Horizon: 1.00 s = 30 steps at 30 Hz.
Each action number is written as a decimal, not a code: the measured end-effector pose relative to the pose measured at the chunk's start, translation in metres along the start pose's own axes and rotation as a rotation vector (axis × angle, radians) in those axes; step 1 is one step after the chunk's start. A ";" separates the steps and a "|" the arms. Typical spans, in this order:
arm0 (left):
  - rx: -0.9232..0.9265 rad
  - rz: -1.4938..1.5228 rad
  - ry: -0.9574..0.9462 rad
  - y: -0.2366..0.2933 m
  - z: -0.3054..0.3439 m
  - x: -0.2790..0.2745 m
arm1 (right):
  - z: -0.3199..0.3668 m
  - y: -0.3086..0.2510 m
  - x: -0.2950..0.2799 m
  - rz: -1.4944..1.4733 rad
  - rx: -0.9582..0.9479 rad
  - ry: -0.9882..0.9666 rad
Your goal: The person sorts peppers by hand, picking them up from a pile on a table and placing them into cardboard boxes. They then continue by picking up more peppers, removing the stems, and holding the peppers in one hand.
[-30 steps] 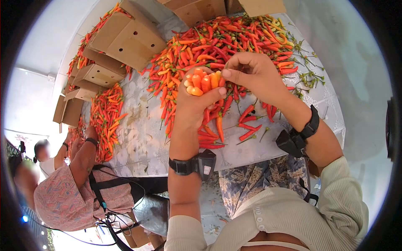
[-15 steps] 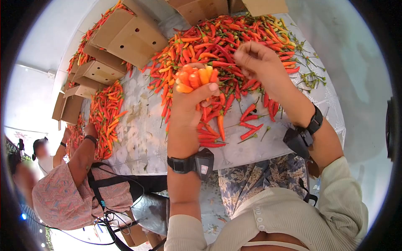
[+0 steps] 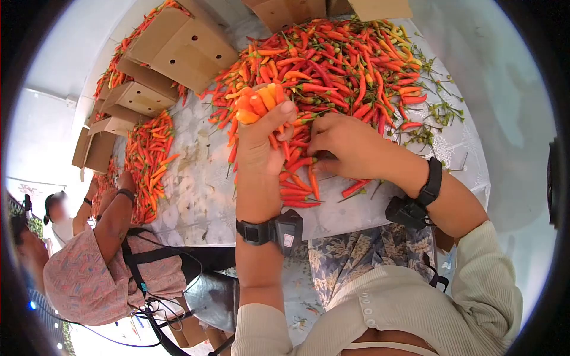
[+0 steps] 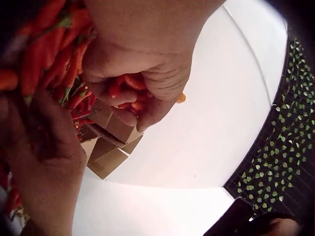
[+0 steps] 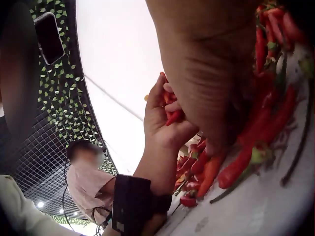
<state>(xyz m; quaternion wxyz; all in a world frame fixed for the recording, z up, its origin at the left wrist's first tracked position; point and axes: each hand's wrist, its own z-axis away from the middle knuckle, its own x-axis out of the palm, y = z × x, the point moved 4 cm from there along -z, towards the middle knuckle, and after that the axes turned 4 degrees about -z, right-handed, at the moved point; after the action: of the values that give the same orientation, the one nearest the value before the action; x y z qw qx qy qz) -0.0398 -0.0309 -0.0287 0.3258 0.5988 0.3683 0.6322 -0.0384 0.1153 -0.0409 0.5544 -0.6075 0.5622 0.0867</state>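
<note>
In the head view my left hand point(image 3: 259, 139) holds a bunch of orange and red chili peppers point(image 3: 258, 105) upright, their stemless ends showing above the thumb. Its curled fingers wrap the bunch in the left wrist view, with red chilies point(image 4: 132, 82) visible between them. My right hand point(image 3: 350, 145) is down at the near side of the big chili pile point(image 3: 332, 68), fingers bent among the peppers. A red chili with a green stem point(image 5: 241, 164) lies beside that hand in the right wrist view. I cannot tell whether the right fingers grip a pepper.
Cut green stems point(image 3: 442, 115) lie along the table's right side. Cardboard boxes point(image 3: 193, 53) stand at the back left, and another box point(image 3: 285, 15) is behind the pile. A second chili heap point(image 3: 148, 160) is at left, where another person point(image 3: 101, 267) works.
My right hand left the bunch, swung out over the pile, then came down toward the near edge among the peppers. The left hand moved slightly left with its bunch.
</note>
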 end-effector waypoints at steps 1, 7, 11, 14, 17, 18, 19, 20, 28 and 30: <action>-0.011 -0.014 0.012 -0.001 0.000 -0.001 | -0.001 0.001 0.001 -0.010 0.007 0.003; -0.010 -0.081 0.086 0.000 0.000 -0.003 | -0.005 0.014 -0.015 -0.252 0.116 0.278; 0.096 -0.238 0.118 0.004 0.005 0.008 | -0.005 0.016 -0.036 -0.581 0.281 0.421; 0.088 -0.293 0.063 0.001 0.004 0.011 | -0.004 0.021 -0.045 -0.569 0.243 0.509; 0.025 -0.354 -0.023 -0.004 0.004 0.012 | -0.004 0.022 -0.048 -0.579 0.230 0.563; -0.001 -0.343 -0.064 -0.004 0.007 0.017 | -0.004 0.025 -0.046 -0.608 0.228 0.561; -0.027 -0.332 -0.105 -0.005 0.009 0.020 | -0.005 0.026 -0.046 -0.637 0.227 0.560; -0.045 -0.326 -0.143 -0.007 0.010 0.022 | -0.004 0.025 -0.046 -0.665 0.234 0.540; -0.069 -0.300 -0.287 -0.010 0.011 0.023 | -0.006 0.030 -0.040 -0.799 0.227 0.431; -0.081 -0.269 -0.318 -0.010 0.011 0.023 | -0.006 0.033 -0.039 -0.890 0.257 0.382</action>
<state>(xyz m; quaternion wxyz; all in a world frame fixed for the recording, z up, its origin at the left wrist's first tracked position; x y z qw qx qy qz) -0.0304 -0.0048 -0.0253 0.4852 0.6229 0.3633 0.4945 -0.0803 0.1417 -0.0294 0.4953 -0.7202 0.3462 -0.3408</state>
